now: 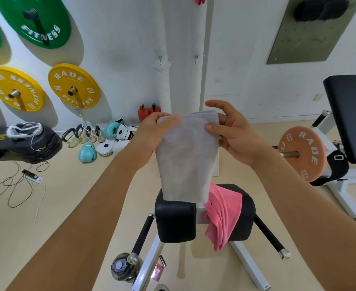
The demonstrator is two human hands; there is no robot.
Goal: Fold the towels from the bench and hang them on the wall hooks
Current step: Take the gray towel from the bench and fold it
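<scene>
Both my forearms reach forward and up, converging toward twelve o'clock. My left hand (152, 131) sits at about eleven o'clock, fingers curled over and pinching the top left corner of the grey towel (186, 156). My right hand (233, 133) is at one o'clock, thumb pressed on the towel's right edge, fingers behind it, index finger raised above

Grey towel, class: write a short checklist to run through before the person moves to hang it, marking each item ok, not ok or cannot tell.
1. Both hands hold the grey cloth towel: left hand and right hand grip its top corners: ok.
2. Towel folded narrow: ok.
3. Small wall hooks bare: ok.
4. Towel hangs above the black padded bench: ok.
5. Pink cloth towel folded: not ok, draped on the bench.
</scene>
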